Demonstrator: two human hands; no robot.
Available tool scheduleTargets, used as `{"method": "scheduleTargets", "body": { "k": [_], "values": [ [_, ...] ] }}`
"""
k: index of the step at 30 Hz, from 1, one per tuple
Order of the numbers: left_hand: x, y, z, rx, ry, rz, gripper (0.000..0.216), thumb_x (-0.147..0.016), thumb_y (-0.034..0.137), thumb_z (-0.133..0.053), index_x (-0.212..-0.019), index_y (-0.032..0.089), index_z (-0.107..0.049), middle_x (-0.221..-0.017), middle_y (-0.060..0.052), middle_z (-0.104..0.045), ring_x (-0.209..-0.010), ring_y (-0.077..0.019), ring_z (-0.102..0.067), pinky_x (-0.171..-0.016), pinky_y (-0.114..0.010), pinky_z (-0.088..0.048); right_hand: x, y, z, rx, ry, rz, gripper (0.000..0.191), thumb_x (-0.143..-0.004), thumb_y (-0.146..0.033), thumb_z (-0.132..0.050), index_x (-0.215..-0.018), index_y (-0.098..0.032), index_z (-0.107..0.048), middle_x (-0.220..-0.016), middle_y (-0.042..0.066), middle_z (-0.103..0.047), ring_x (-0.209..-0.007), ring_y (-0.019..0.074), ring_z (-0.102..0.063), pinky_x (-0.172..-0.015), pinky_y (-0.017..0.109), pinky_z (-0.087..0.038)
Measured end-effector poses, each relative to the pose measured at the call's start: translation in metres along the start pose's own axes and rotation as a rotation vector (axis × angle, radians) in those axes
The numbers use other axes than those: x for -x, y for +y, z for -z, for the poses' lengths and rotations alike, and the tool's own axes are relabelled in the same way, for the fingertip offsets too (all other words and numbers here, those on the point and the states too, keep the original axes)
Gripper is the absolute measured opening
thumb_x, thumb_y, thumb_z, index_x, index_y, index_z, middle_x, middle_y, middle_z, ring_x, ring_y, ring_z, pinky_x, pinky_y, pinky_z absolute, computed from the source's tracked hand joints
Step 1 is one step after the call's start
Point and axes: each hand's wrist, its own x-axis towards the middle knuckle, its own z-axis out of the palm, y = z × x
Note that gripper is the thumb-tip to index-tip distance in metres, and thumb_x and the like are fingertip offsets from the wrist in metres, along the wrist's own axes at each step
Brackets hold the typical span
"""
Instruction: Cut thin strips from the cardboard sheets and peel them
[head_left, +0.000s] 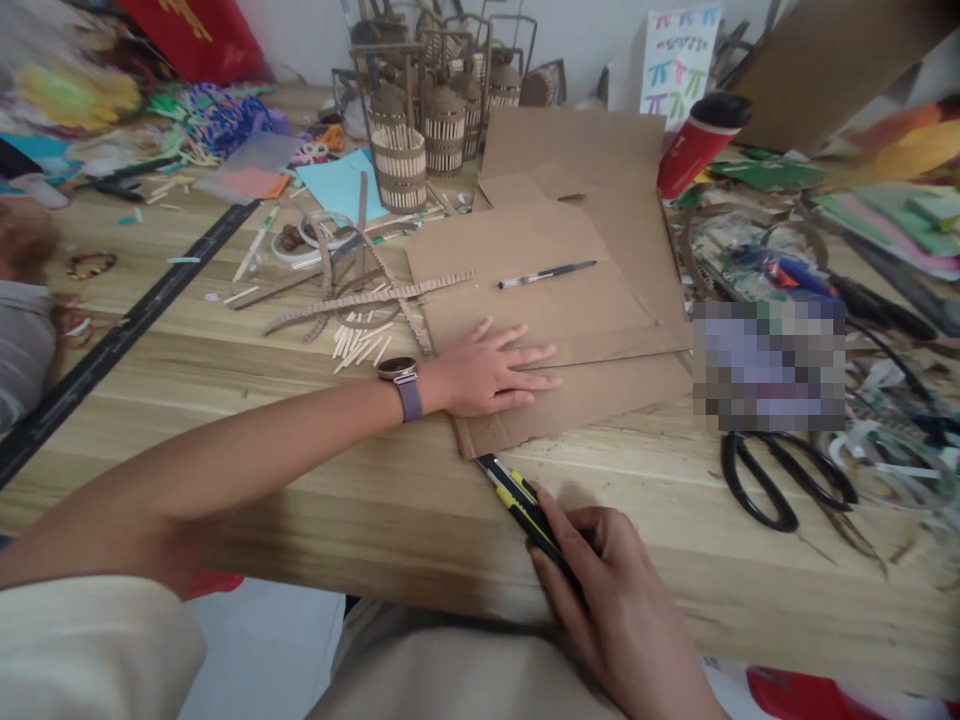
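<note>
My left hand (491,370) lies flat, fingers spread, on the near corner of a brown cardboard sheet (592,390) on the wooden table. A watch with a purple strap sits on that wrist. My right hand (615,590) is closed round a yellow-and-black utility knife (517,497). The knife's tip touches the near edge of the cardboard, just below my left hand. A second cardboard sheet (525,270) lies on top, with a pen (547,273) resting on it.
Black scissors (780,480) lie to the right. Cardboard strips and small sticks (360,320) lie left of the sheets. Woven cardboard lanterns (420,110) stand at the back, a red cup (697,145) beside them. Craft clutter covers both sides. A black ruler (120,335) runs diagonally at left.
</note>
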Motion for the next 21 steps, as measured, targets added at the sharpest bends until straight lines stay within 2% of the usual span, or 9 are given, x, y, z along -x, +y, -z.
{"method": "scheduleTargets", "body": {
  "k": [21],
  "values": [
    [0.0005, -0.0004, -0.0008, 0.012, -0.005, -0.004, 0.044, -0.101, 0.043, -0.035, -0.145, 0.040, -0.038, -0.161, 0.003, -0.021, -0.148, -0.0357, -0.011, -0.112, -0.069, -0.008, -0.0064, 0.0032, 0.0002, -0.023, -0.050, 0.065, 0.040, -0.097, -0.028, -0.043, -0.129, -0.009, -0.058, -0.087, 0.011, -0.058, -0.075, 0.0211, -0.063, -0.059, 0.031, -0.061]
  ]
}}
